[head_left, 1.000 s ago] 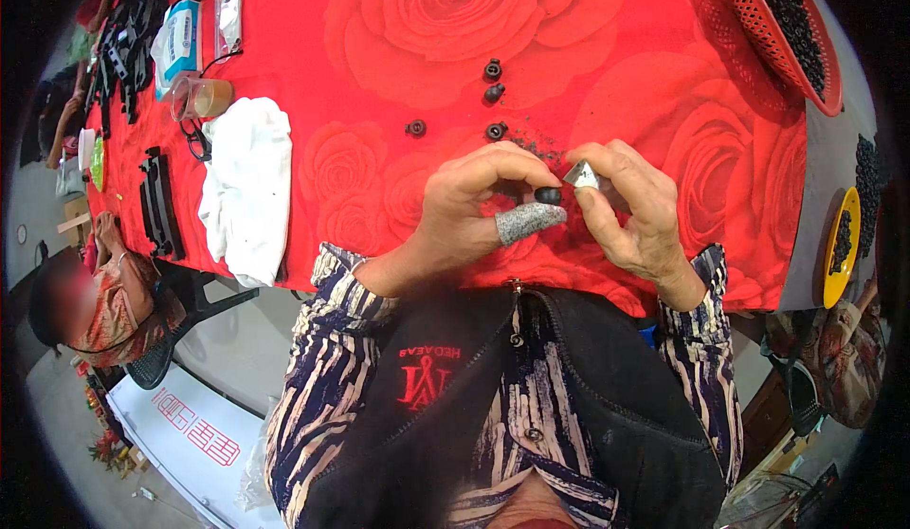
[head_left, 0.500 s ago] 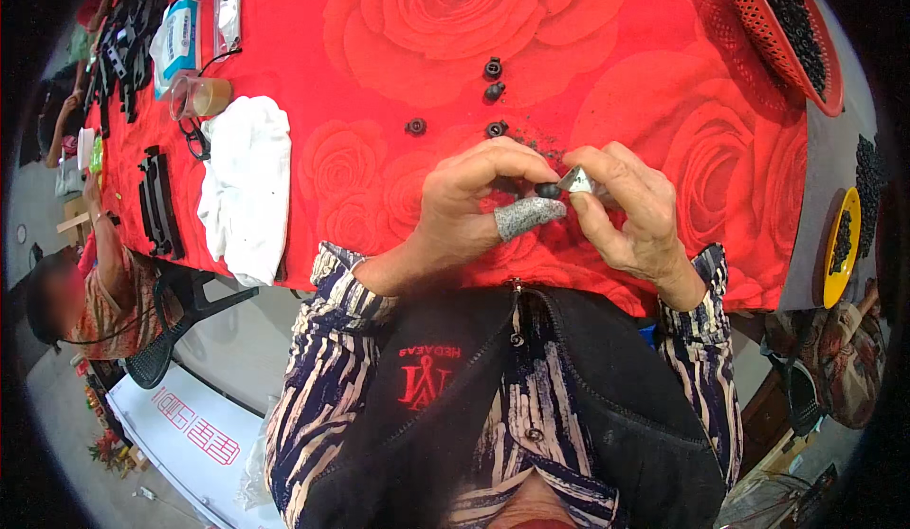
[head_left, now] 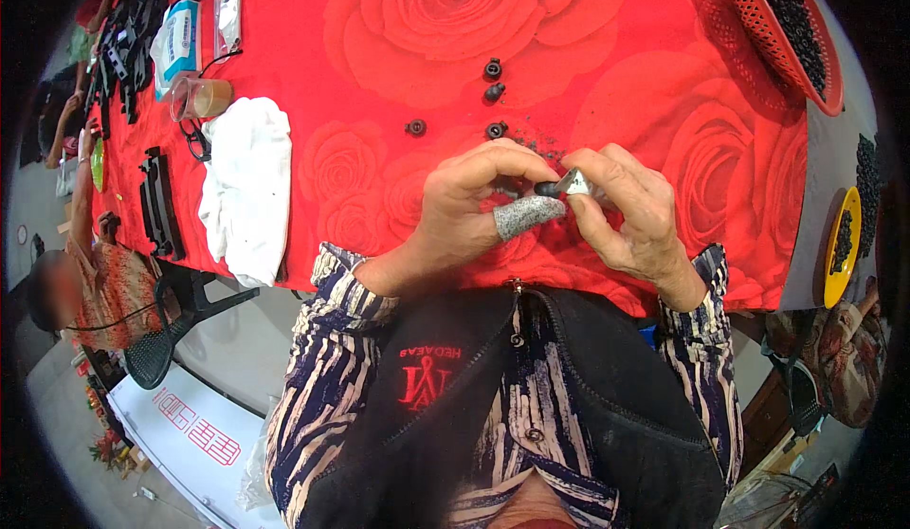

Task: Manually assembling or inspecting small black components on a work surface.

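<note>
Pinched in my left hand (head_left: 450, 197) is a small black rounded part (head_left: 546, 189), and a speckled grey sleeve (head_left: 527, 216) covers the thumb. My right hand (head_left: 633, 209) grips a short, silvery blade-like tool (head_left: 577, 183) whose end is against or very close to the part; the fingers hide the rest of it. Similar black parts lie just beyond my hands: an upper one (head_left: 493, 68), one below it (head_left: 494, 92), one near my left knuckles (head_left: 497, 130) and one farther left (head_left: 415, 127). Dark crumbs (head_left: 542, 144) are scattered on the red cloth.
A white cloth (head_left: 248, 188), a cup of brownish drink (head_left: 210, 98), a tissue pack (head_left: 176, 45) and black strips (head_left: 161, 207) are at left. At right stand a red basket (head_left: 758, 27) and a yellow dish (head_left: 834, 278) of black pieces. Another person (head_left: 114, 282) sits far left.
The tool in my right hand has tilted slightly against the black part; my hands stay nearly in place. At the far left, the other person has shifted and stretched an arm over the table.
</note>
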### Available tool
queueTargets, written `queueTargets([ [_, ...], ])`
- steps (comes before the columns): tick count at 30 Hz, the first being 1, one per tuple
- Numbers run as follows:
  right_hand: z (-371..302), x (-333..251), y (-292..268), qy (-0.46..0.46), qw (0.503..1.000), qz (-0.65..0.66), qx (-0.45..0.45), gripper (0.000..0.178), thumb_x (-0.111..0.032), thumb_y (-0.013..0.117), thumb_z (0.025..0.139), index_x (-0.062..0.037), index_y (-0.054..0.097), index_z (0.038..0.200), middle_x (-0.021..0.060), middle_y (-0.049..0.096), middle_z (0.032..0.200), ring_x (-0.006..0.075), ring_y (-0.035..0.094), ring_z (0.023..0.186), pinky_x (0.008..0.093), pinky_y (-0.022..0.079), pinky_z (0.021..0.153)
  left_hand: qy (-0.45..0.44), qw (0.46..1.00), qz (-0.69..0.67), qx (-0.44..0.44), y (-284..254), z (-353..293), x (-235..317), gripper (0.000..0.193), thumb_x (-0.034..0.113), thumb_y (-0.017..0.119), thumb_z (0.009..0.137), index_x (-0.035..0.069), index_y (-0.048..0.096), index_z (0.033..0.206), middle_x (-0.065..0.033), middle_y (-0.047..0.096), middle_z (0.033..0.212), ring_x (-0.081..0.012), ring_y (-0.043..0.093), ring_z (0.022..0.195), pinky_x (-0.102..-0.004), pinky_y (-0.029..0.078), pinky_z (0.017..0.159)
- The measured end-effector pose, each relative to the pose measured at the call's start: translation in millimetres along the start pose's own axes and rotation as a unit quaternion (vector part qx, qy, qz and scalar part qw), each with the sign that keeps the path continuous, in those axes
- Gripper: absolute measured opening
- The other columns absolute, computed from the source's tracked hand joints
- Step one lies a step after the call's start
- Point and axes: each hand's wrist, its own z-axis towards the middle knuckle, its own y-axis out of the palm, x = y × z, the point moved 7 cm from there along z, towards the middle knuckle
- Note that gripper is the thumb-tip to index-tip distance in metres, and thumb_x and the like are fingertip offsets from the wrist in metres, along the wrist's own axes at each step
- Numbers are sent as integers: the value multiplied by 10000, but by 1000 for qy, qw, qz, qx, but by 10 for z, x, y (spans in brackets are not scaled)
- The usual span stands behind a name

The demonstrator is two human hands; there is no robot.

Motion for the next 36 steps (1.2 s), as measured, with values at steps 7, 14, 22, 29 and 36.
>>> queueTargets([
  [7, -7, -1, 5, 0, 1000, 3, 11, 290, 40, 624, 690, 18, 555, 971, 101, 495, 673, 209, 503, 497, 317, 394, 435, -47, 999, -21, 2, 8, -33, -44, 242, 50, 733, 716, 17, 622, 929, -51, 605, 861, -93, 562, 754, -217, 454, 629],
  [14, -6, 8, 23, -12, 1000, -10, -14, 244, 50, 576, 731, 44, 561, 974, 110, 512, 685, 194, 523, 525, 287, 408, 465, -144, 986, -84, -4, 63, -86, -108, 221, 51, 687, 773, 5, 579, 960, -11, 552, 845, -64, 508, 757, -193, 421, 627],
  [22, 11, -19, 48, -15, 998, -53, -37, 261, 24, 620, 696, 22, 551, 948, 120, 499, 676, 250, 526, 535, 335, 413, 471, -156, 985, -68, 4, 37, -82, -151, 180, 59, 647, 816, -1, 562, 963, -4, 549, 835, -52, 495, 764, -189, 412, 624],
  [29, 14, -119, -13, -64, 998, -4, 22, 425, 73, 616, 614, 22, 563, 1032, 77, 507, 648, 178, 475, 480, 287, 358, 423, -256, 941, -220, -4, 86, -86, -194, 172, 96, 634, 831, 1, 579, 963, -39, 612, 805, -73, 577, 623, -183, 441, 521],
  [36, -55, -201, 44, -120, 992, -10, 20, 462, 49, 673, 571, 32, 566, 1020, 90, 499, 635, 234, 526, 521, 323, 414, 456, -247, 887, -387, -42, 237, -153, -368, 180, 131, 635, 831, -2, 588, 942, -60, 629, 792, -89, 579, 609, -192, 454, 509],
])
